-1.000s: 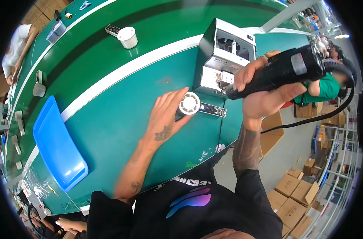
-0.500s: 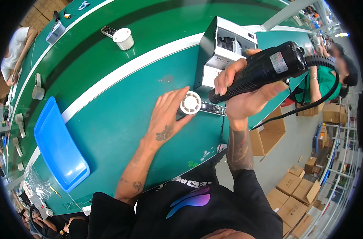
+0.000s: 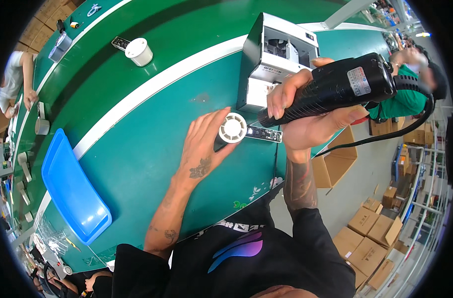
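Beneath both hands: one green workbench (image 3: 152,174), edged on its far side by a white strip, with a brighter green belt surface (image 3: 201,22) curving past beyond it.

Beyond the bench's right end, one worker in a green top (image 3: 410,103); at the far left, one person in white (image 3: 13,74).

One metal benchtop machine (image 3: 266,69), white and black, open-fronted, standing just beyond the right hand.

One shallow blue plastic tray (image 3: 75,188), rectangular, lying at the bench's left across the white strip.

One open cardboard box (image 3: 338,161), brown, below the bench's right edge.

One black corded hand tool (image 3: 345,84), ribbed grip, pale label, thick cable looping behind. The right hand (image 3: 306,116) is closed firmly around it; its narrow end points toward the bench, contact there not distinguishable to me.

One white cylindrical housing (image 3: 232,127) with a round vented cap facing up, on the bench beside the tool's narrow end, a circuit-board arm (image 3: 266,134) extending right. The left hand (image 3: 204,136) is half curled, fingers and thumb hugging the housing's sides.

One similar white unit (image 3: 139,52), lying on the belt surface.
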A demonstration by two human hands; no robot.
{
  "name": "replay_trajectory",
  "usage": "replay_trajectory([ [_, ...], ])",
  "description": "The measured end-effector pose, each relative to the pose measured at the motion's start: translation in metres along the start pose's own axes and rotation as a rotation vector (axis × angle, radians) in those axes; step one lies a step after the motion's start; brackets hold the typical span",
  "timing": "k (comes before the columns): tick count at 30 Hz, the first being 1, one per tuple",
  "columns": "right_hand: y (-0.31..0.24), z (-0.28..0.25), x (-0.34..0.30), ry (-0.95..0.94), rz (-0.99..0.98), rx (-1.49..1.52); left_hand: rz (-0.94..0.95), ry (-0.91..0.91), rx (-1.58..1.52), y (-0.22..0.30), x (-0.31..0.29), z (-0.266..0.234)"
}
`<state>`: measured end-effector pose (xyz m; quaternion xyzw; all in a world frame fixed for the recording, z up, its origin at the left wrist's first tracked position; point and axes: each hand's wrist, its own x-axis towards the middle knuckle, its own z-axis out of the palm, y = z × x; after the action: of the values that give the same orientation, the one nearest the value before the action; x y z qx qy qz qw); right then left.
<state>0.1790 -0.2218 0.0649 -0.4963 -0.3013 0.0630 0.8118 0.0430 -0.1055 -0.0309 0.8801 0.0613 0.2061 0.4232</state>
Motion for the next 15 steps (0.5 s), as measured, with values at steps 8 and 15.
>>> replay_trajectory([
  [8, -0.002, 0.012, -0.005, 0.016, 0.084, -0.165, -0.005, -0.002, -0.009, -0.001, 0.0, 0.0],
  [15, 0.0, 0.014, -0.008, 0.008, 0.08, -0.142, 0.04, 0.025, -0.011, -0.002, 0.001, 0.001],
])
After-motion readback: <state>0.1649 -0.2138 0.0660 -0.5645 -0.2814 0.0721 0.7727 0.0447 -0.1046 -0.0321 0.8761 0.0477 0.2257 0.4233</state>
